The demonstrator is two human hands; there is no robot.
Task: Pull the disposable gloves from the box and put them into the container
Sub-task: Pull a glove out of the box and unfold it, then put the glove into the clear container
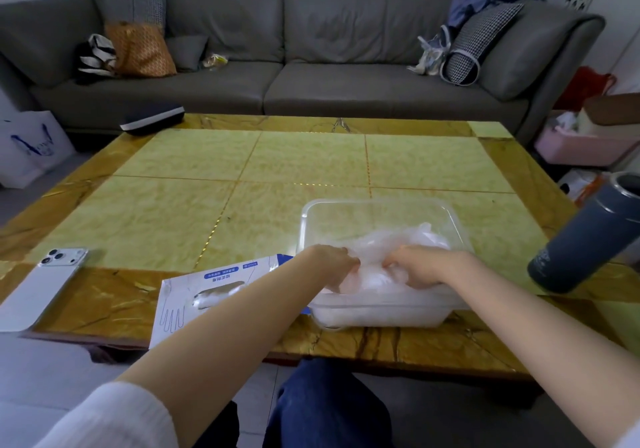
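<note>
A crumpled heap of gloves [408,257] lay in the clear container [377,203] at the table's [242,170] near right, while the box [194,295] just left of it showed film in its slot, so the job looked well along but unfinished. The left hand [332,264] and right hand [419,267] sat side by side inside, fingers curled into the heap, gripping it.

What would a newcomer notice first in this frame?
The left hand and right hand grip a crumpled heap of gloves inside the clear container near the front edge of the table. The glove box lies just left of it, partly under the left forearm. A white phone lies at the left edge, a dark bottle at the right.
</note>
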